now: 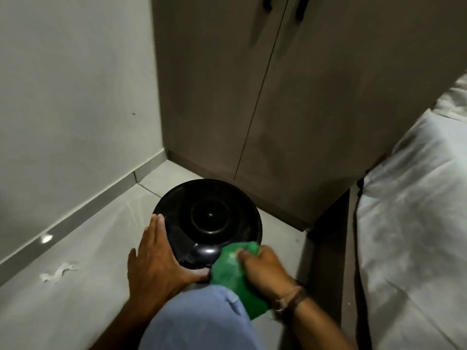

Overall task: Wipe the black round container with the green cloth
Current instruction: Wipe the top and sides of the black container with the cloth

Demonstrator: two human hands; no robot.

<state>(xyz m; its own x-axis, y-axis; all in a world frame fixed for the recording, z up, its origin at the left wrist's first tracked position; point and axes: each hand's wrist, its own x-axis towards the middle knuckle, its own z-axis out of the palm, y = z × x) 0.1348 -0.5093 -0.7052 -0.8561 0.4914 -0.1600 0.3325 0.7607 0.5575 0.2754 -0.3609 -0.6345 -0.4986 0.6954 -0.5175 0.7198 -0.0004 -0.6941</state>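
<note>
A black round container [209, 213] with a domed lid stands on the pale tiled floor in front of a wardrobe. My left hand [156, 258] lies flat against its left and near side, fingers spread, thumb curled round the front. My right hand [262, 269] is closed on a bunched green cloth [232, 274] pressed against the container's near right edge. A cord bracelet sits on my right wrist. My knee in light blue fabric [202, 319] hides the container's lower front.
A grey-brown wardrobe [252, 109] with two doors stands right behind the container. A bed with white bedding [414, 210] fills the right side. The white wall [75, 97] and skirting run along the left. A scrap of white paper [58, 271] lies on the floor.
</note>
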